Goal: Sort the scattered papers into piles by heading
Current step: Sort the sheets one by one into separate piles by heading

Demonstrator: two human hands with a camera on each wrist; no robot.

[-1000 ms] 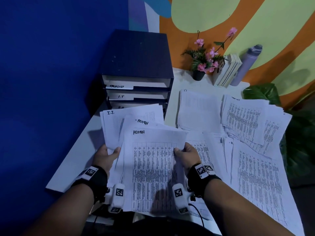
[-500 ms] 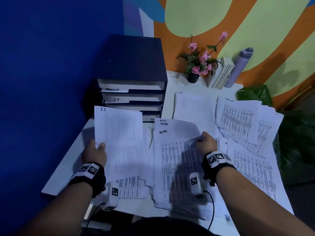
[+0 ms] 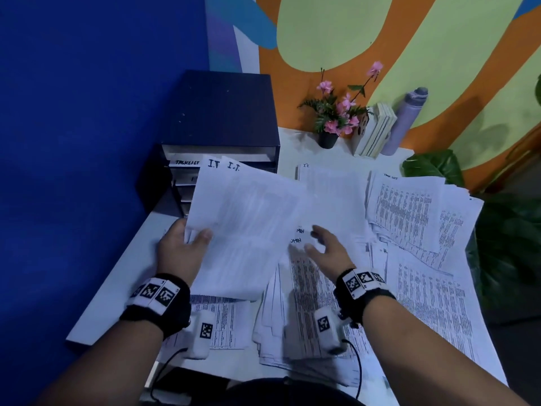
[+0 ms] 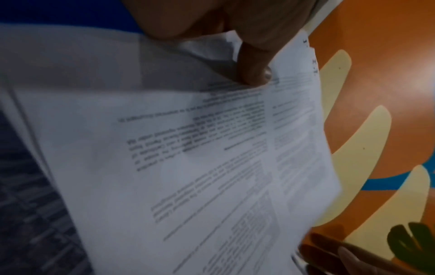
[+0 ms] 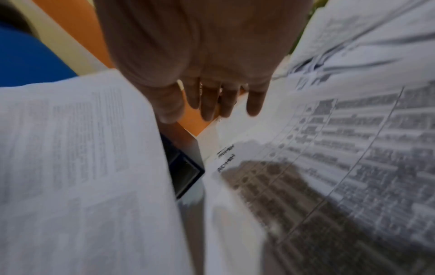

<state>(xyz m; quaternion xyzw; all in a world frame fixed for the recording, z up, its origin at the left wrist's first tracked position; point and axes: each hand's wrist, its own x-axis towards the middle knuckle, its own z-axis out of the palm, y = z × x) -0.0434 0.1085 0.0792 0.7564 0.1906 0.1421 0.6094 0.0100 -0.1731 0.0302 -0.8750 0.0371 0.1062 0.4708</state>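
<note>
Head view, left hand (image 3: 181, 253) pinching I.T. sheets (image 3: 248, 227) raised over desk (image 3: 117, 288), right hand (image 3: 328, 250) fingers spread, empty, above ADMIN pile (image 3: 310, 312)

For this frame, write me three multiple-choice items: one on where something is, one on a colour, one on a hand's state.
1. Where is the flower pot?
A. At the table's back edge, left of the books
B. On top of the drawer unit
C. On the floor

2. What colour are the flowers?
A. Yellow
B. Pink
C. White

3. What is the left hand doing?
A. Resting flat on the table
B. Gripping the bottle
C. Holding the sheets headed I.T.

Answers
1. A: the head view shows it on the table by the wall, beside the books.
2. B: the blooms are pink.
3. C: its thumb lies across the raised sheets; the right hand is open and holds nothing.
</note>
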